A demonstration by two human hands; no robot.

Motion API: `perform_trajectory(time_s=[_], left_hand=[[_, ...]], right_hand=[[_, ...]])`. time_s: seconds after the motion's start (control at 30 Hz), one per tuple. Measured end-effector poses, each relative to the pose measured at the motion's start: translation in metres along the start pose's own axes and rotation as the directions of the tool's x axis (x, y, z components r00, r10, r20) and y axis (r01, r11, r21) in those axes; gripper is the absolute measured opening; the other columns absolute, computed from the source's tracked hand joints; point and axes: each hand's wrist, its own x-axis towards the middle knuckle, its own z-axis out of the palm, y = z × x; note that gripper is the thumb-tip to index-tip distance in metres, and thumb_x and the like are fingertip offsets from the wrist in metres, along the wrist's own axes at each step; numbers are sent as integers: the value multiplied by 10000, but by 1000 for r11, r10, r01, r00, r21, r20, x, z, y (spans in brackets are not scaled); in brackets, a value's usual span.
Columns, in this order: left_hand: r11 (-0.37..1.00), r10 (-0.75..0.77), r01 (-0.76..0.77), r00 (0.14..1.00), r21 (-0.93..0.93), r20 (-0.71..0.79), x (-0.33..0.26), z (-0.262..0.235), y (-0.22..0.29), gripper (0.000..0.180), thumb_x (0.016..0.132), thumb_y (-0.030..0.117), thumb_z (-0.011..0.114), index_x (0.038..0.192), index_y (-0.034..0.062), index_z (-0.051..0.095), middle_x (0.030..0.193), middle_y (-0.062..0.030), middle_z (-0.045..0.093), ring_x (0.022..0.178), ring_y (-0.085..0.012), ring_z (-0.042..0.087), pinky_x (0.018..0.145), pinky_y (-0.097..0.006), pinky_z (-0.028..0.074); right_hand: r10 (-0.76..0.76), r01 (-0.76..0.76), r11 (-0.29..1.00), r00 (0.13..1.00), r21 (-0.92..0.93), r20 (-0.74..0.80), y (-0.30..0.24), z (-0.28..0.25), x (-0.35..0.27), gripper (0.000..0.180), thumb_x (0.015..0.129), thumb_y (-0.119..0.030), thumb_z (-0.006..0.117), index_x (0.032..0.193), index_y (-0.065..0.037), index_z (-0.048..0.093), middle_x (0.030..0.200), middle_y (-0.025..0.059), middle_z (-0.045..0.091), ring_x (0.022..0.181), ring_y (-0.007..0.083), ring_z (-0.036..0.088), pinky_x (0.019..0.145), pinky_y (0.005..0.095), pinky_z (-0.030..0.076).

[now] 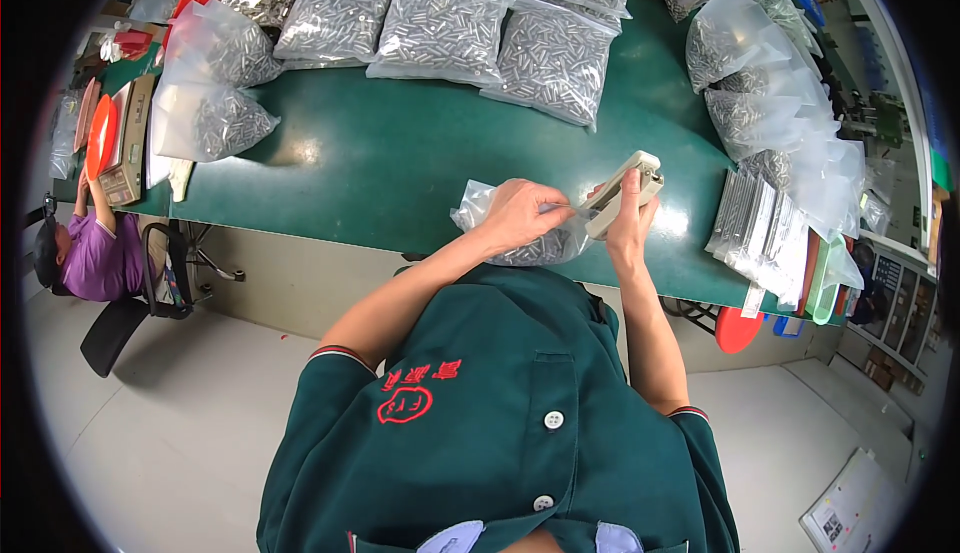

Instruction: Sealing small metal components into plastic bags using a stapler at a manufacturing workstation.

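A clear plastic bag point(545, 251) of small grey metal parts lies at the table's front edge, close against my body. My left hand point(522, 211) is closed over the bag, thumb and fingers pinching what looks like its top edge. In my right hand point(628, 221) is a cream-coloured hand-held clamp point(646, 165), which looks like a bag sealer. Its two long jaws point toward my left hand, at the bag's upper edge. I cannot tell whether the plastic lies between the jaws.
Several filled bags point(445, 23) of metal parts line the back of the green table point(380, 153). More bags stand at left point(215, 123) and right point(745, 113). A stack of thin flat pieces point(755, 228) sits at right. A person in purple point(105, 258) sits at far left.
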Motion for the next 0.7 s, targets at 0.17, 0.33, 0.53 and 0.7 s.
perform_trajectory(time_s=[0.17,0.33,0.53,0.7], left_hand=[[1000,20,-20,1000,20,2,0,0,-1,178,772,221,653,830,57,694,692,-99,648,606,-234,604,575,-318,452],[998,61,-60,998,36,-22,2,2,-5,190,772,233,648,830,58,692,702,-110,646,618,-256,605,580,-330,455],[995,8,-9,1000,97,10,2,-1,2,214,770,254,641,834,56,689,707,-118,644,626,-277,603,585,-341,458],[996,77,-77,997,44,-8,-1,-11,9,224,766,246,633,834,37,676,692,-123,639,632,-291,599,600,-362,460]], right_hand=[[40,-41,997,999,-60,-19,-9,5,3,376,899,-389,525,825,-20,514,640,67,559,533,159,571,485,297,459],[41,-47,995,997,-87,-69,-8,13,10,358,888,-370,549,810,-22,527,631,49,537,517,149,554,477,294,451],[1,-30,982,988,-184,-155,15,12,23,356,871,-370,577,821,-19,547,649,41,537,556,156,564,481,300,448],[174,-177,984,980,-19,-92,-6,7,11,430,858,-441,579,883,-14,533,655,51,540,567,164,575,503,303,480]])
